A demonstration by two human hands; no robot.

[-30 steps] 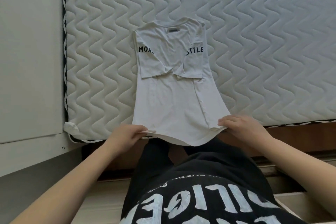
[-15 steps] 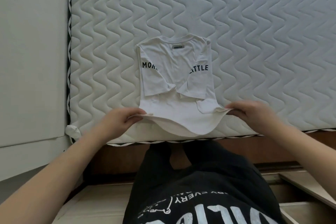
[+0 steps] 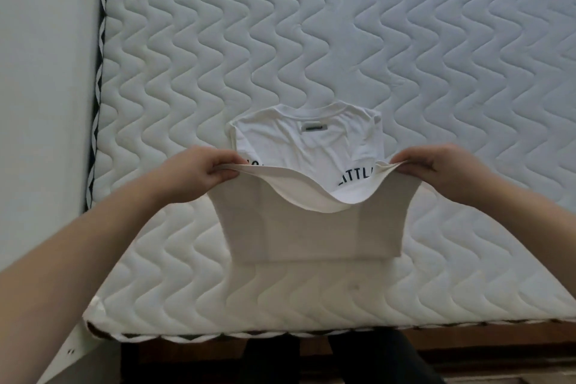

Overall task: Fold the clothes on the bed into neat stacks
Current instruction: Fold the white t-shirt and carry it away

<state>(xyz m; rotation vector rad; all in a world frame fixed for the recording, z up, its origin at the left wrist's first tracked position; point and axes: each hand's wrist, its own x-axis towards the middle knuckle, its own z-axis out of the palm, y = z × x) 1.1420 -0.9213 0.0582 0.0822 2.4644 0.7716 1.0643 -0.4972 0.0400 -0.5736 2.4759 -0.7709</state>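
Since a second ago, we have carried the bottom hem of the white T-shirt (image 3: 305, 227) up from the mattress edge toward the collar, so the lower half now hangs doubled over the upper half. Our left hand (image 3: 199, 173) pinches the hem's left corner and our right hand (image 3: 442, 170) pinches its right corner, both well apart and raised above the quilted mattress (image 3: 343, 40), with the hem sagging between them. Under the lifted fold we read black letters "ITTL" on the right and a fragment beside the left thumb, too hidden to read. A small grey neck label (image 3: 314, 127) sits below the collar; its writing is too small to tell. The shirt lies near the mattress's front edge.
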